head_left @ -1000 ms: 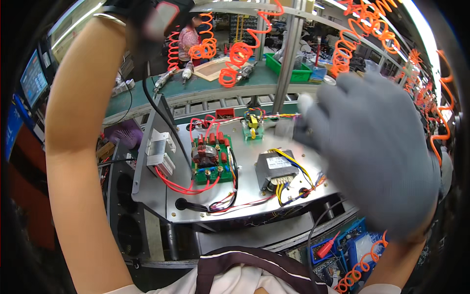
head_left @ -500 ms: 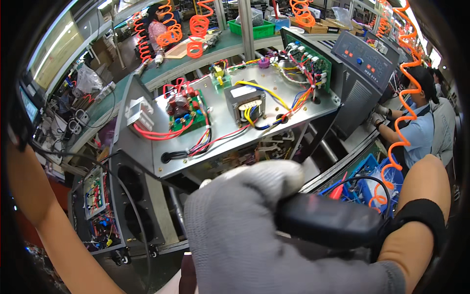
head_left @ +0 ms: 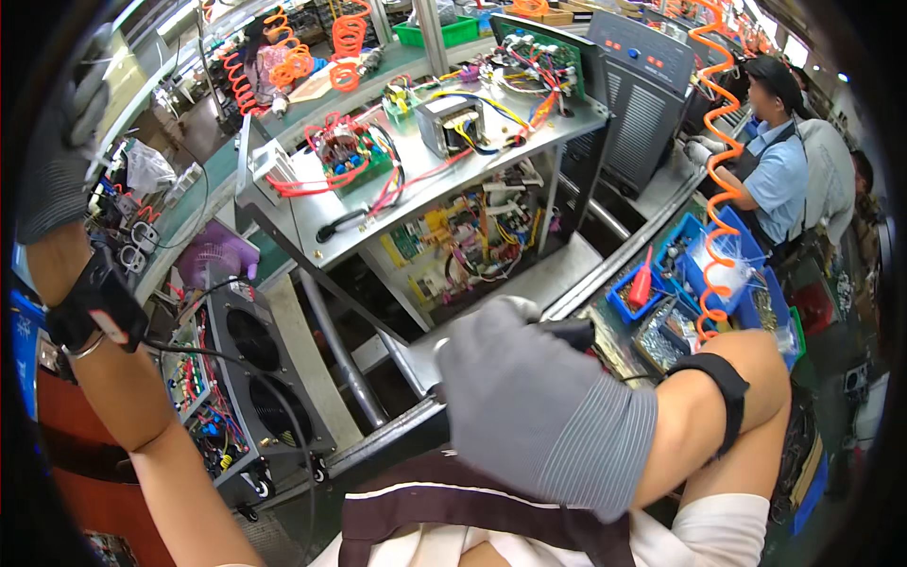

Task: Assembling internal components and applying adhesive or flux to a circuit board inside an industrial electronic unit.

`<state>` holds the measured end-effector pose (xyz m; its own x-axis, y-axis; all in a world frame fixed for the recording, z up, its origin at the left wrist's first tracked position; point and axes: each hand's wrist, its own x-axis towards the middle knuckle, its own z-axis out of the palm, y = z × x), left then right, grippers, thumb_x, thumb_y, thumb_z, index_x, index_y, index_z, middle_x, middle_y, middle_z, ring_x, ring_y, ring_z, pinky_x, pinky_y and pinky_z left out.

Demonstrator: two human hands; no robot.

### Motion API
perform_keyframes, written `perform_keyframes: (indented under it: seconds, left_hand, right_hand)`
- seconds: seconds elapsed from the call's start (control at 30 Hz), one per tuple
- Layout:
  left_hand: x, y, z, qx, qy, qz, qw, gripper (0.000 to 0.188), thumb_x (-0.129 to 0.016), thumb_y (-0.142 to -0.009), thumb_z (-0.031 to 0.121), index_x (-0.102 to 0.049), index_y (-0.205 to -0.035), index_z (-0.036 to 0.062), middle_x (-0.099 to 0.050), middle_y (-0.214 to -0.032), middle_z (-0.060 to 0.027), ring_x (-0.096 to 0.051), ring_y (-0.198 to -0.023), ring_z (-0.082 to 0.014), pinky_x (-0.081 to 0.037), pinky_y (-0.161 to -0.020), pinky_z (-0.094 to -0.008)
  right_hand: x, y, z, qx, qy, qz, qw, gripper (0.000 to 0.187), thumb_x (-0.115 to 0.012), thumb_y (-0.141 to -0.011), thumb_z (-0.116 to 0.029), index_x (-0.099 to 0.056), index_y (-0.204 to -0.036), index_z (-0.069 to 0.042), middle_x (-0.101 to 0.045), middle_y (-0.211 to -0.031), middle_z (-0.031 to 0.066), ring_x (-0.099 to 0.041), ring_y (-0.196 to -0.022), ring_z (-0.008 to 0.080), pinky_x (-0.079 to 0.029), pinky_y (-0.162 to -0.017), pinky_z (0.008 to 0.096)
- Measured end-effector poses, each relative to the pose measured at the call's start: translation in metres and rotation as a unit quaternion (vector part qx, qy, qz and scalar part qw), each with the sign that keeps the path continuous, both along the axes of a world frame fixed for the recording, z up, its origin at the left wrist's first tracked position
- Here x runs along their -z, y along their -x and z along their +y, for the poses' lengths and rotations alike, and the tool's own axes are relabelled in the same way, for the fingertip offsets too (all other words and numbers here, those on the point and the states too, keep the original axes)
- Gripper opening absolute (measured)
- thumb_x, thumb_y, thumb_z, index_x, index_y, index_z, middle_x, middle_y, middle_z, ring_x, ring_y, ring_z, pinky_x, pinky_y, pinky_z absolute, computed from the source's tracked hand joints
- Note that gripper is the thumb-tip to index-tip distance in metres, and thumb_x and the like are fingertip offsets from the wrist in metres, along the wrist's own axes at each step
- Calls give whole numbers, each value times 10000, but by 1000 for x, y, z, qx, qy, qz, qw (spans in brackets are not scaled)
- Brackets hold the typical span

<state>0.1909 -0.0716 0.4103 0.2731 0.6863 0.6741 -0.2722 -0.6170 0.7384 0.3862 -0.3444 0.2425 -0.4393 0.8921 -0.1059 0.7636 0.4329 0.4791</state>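
Note:
My left hand (head_left: 64, 156), in a grey glove, is raised at the far left. Its fingers blur into the dark rim, so what they do is unclear. In front of my chest my right hand (head_left: 543, 406), also gloved, is curled closed. A black rounded object (head_left: 572, 333) shows just past its fingers; whether the hand grips it is hidden. Beyond stands an open metal machine chassis (head_left: 321, 225). Its top carries a transformer (head_left: 450, 123), a green circuit board (head_left: 364, 175) with red wires, and an upright board (head_left: 543, 61) behind the front panel.
A grey machine (head_left: 642, 94) with a control panel stands right of the chassis, near a co-worker (head_left: 779, 170). Blue parts bins (head_left: 685, 241) hold a red-handled tool (head_left: 641, 283). Left are a two-fan unit (head_left: 250, 340) and a purple bin (head_left: 222, 248). Orange coiled hoses (head_left: 723, 123) hang overhead.
My left hand has come into view at the upper left. The right hand has moved lower right, away from the camera. The view has shifted, showing more of the chassis's lower compartment and the bins.

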Motion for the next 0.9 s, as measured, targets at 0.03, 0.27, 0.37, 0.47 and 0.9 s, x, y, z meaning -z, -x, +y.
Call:
perform_keyframes:
  seconds: [0.03, 0.27, 0.37, 0.47, 0.9]
  left_hand:
    - [14, 3, 4, 14, 18, -21, 1000, 122, -533, -929, 129, -589, -871, 38, -572, -745, -60, -456, -504, -97, -346, -402, -221]
    - [139, -8, -29, 327, 222, -39, 918, 341, -505, -1043, 405, -585, -892, 111, -393, -617, 64, -354, -462, -43, -243, -348, -209]
    - [220, -14, -76, 274, 341, -68, 897, 318, -546, -1024, 404, -612, -934, 107, -399, -606, 86, -345, -432, -38, -243, -343, -212]
    - [306, -4, -123, 258, 450, 27, 855, 320, -540, -1029, 373, -627, -1029, 65, -350, -575, 94, -308, -424, -35, -243, -353, -213]
    - [706, 154, -378, -138, 769, -381, 494, 437, -382, -1073, 397, -670, -1035, 69, -693, -805, -82, -673, -852, -312, -546, -903, -572]
  right_hand:
    - [7, -4, -8, 9, 35, 41, 999, 228, -593, -834, -213, -668, -802, 0, -587, -782, 93, -580, -778, 241, -443, -714, 382]
    - [78, -69, -50, 140, 138, 154, 968, 481, -742, -713, -302, -634, -1099, -38, -640, -879, 97, -633, -913, 271, -493, -780, 381]
    - [127, -103, -77, 161, 104, 253, 948, 532, -743, -712, -314, -636, -1171, -66, -638, -900, 111, -632, -894, 313, -509, -779, 411]
    - [180, -120, -108, 233, 128, 344, 901, 543, -738, -710, -352, -636, -1180, -98, -653, -954, 129, -651, -900, 338, -530, -803, 440]
    - [314, -103, -148, 265, 231, 467, 811, 541, -751, -744, -306, -647, -1222, -74, -643, -965, 138, -650, -918, 328, -517, -805, 409]
